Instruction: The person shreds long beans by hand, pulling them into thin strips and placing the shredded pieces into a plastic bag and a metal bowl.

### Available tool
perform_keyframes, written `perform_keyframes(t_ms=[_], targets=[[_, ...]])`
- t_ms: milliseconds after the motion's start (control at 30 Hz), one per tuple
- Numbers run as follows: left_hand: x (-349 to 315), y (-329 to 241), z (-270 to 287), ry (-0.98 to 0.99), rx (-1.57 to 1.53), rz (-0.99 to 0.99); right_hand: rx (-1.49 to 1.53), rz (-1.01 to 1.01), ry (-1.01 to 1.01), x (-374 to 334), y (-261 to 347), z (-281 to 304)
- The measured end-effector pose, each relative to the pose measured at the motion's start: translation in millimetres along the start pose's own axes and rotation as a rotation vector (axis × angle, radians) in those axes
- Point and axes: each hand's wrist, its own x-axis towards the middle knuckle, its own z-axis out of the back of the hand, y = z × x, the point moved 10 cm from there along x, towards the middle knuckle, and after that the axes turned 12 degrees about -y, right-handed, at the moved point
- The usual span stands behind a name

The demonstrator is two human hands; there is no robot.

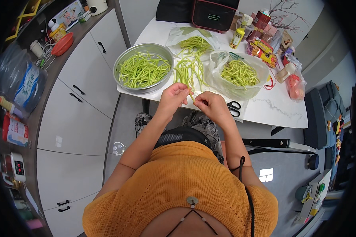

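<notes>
Near the table's front edge my left hand (172,98) is closed on a thin, pale green long bean (192,96). My right hand (212,106) pinches the lower end of the same bean, with the fingers of both hands close together. Behind them lies a loose bunch of long beans (189,71), spilling out of a plastic bag (177,37). At the left stands a round metal pan (116,75) filled with short bean pieces (143,70). To the right, an open clear plastic bag (229,90) holds more short green pieces (239,74).
Black-handled scissors (234,106) lie beside my right hand. The white table (283,106) carries a dark red box-shaped appliance (213,15), a yellow bottle (237,37) and snack packages (263,52) at the back. Grey cabinets (75,126) line the left side.
</notes>
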Motion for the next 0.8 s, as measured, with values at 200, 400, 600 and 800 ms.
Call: perform_keyframes(t_ms=[200, 400, 600, 800], targets=[[4.3, -12.6, 4.3, -0.033, 0.046, -0.121, 0.041, 0.089, 0.032, -3.3, 0.7, -1.8], [9.5, -2.1, 20.7, -0.079, -0.014, -0.016, 0.333, -0.031, -0.134, -2.0, -8.3, 19.2], [-9.3, 16.7, -4.4, 0.071, -0.052, 0.102, 0.756, -0.261, -0.259, -3.3, -37.2, 19.7], [-23.8, 20.9, -31.6, 0.215, 0.054, 0.046, 0.859, -0.286, -0.365, -4.8, -45.8, 19.3]])
